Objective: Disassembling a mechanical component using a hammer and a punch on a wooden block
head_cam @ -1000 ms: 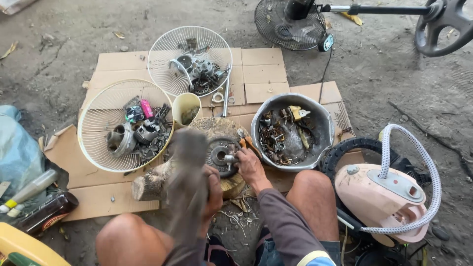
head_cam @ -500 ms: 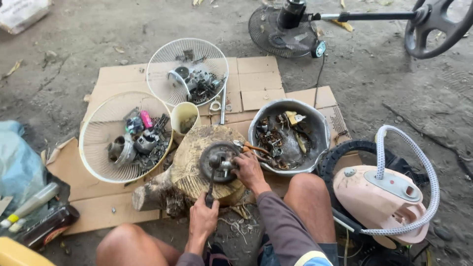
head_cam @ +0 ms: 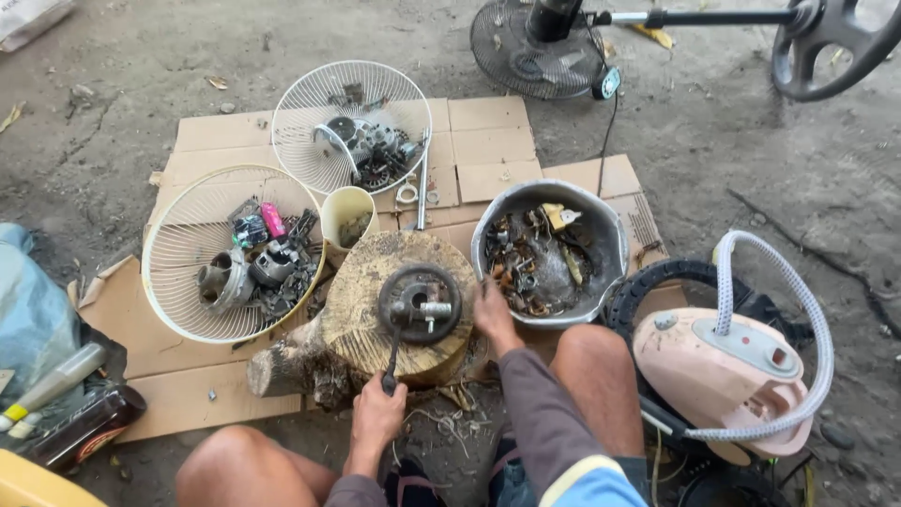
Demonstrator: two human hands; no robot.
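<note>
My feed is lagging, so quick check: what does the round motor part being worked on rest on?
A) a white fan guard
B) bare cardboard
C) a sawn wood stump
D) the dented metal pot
C: the round motor part sits on the cut top of the wood stump, steadied by the right hand, while the left hand grips a dark-handled tool.

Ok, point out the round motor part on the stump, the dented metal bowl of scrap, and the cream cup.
round motor part point(head_cam: 419, 302), head view, on its dark outer ring.
dented metal bowl point(head_cam: 608, 225), head view, on its right rim.
cream cup point(head_cam: 340, 202), head view, on its near rim.
</note>
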